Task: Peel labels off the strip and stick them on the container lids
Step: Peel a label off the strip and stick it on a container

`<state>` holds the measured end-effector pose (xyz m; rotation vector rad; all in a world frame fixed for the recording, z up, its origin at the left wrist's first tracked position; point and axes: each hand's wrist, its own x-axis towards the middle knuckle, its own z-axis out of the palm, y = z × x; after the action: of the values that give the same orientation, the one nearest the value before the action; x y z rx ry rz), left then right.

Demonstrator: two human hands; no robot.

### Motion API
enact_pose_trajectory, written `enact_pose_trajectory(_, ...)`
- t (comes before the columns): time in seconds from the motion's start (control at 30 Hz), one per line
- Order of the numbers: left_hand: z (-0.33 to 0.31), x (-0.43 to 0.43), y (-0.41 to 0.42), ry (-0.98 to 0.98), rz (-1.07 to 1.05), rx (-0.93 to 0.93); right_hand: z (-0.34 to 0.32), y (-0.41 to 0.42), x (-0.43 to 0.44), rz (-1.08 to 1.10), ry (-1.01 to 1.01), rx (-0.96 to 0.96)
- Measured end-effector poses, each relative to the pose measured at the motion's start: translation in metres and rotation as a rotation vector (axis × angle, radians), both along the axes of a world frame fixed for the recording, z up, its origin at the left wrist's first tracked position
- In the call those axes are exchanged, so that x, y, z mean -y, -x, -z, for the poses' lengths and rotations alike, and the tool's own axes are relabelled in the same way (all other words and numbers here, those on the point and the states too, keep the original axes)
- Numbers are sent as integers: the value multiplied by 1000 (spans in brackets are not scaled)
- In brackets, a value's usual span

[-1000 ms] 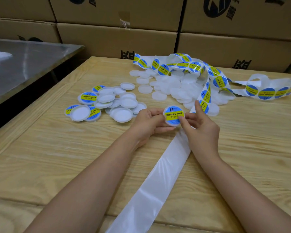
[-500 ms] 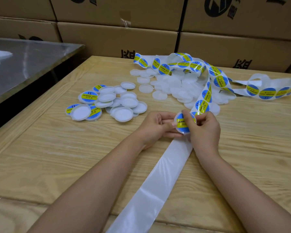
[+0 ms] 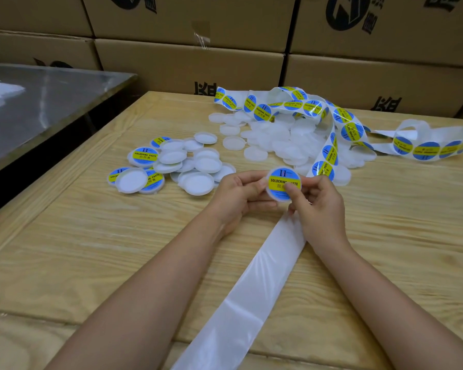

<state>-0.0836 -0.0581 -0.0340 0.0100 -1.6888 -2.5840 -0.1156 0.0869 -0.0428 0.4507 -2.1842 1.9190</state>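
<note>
We hold a round white plastic lid (image 3: 278, 174) with a blue and yellow label, just above the pale wooden table (image 3: 91, 249). Our left hand (image 3: 241, 193) pinches its left edge with curled fingers. Our right hand (image 3: 318, 206) grips the right side, its thumb pressing on the label. The white label strip (image 3: 251, 297) passes under the right hand.

right hand (image 3: 318, 209) has uncovered the labelled lid (image 3: 278, 181), thumb now pressing it
</note>
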Motion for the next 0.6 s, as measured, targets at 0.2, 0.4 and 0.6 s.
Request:
enact_pose_trajectory(0.2,-1,-1,-1,86,6,-3,2,1,-3,50,58,-11)
enact_pose_trajectory(0.4,-1,-9,-1,68,37,39,5,2,-3,119,-58,-114)
enact_pose_trajectory(0.6,5,-26,1,277,-158,-6,7,-1,1,53,-183,-171)
